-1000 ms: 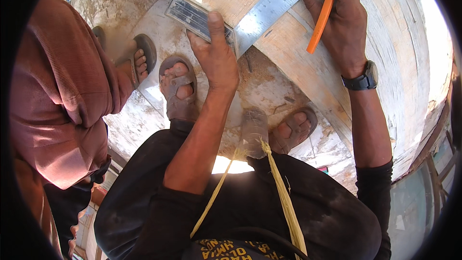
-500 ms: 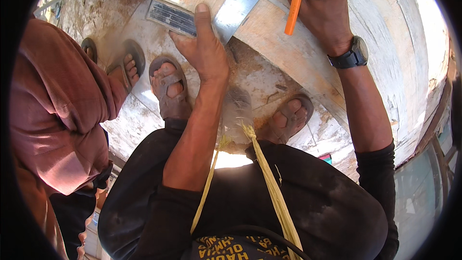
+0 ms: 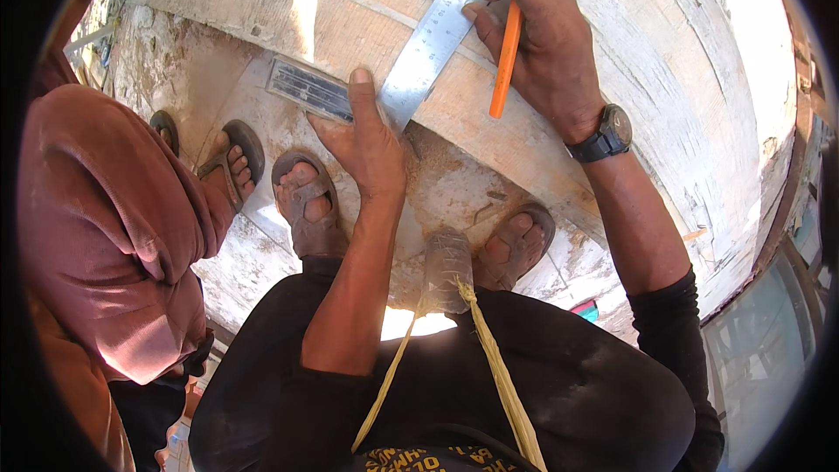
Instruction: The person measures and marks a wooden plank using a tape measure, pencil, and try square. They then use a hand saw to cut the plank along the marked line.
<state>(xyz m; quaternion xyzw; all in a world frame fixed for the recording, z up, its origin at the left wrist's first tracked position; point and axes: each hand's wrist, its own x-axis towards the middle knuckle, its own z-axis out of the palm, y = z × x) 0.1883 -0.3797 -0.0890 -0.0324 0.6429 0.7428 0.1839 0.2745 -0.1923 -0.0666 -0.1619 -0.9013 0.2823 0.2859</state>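
A carpenter's square lies over the edge of a pale wooden board (image 3: 603, 52), its steel ruler blade (image 3: 426, 57) slanting across the wood. My left hand (image 3: 371, 144) grips the square's dark, ridged stock (image 3: 310, 89) beside the board's near edge, thumb on top. Between the fingers of my right hand (image 3: 546, 44) is an orange pencil (image 3: 507, 57), its lower end pointing back toward me. The fingertips of that hand rest at the upper part of the blade. I cannot see the pencil's other end, which runs toward the picture's top.
Another person crouches at the left in a reddish-brown garment (image 3: 131, 227), a sandalled foot (image 3: 232, 162) near mine. Yellow strands (image 3: 502, 367) with a cloudy plastic bottle (image 3: 447, 267) hang before my lap. My sandals (image 3: 306, 201) stand on a dusty, stained floor below the board.
Hands, square and board all sit lower in the picture, mostly from the view tilting. My right hand with the pencil is slightly farther left. The left hand keeps its grip.
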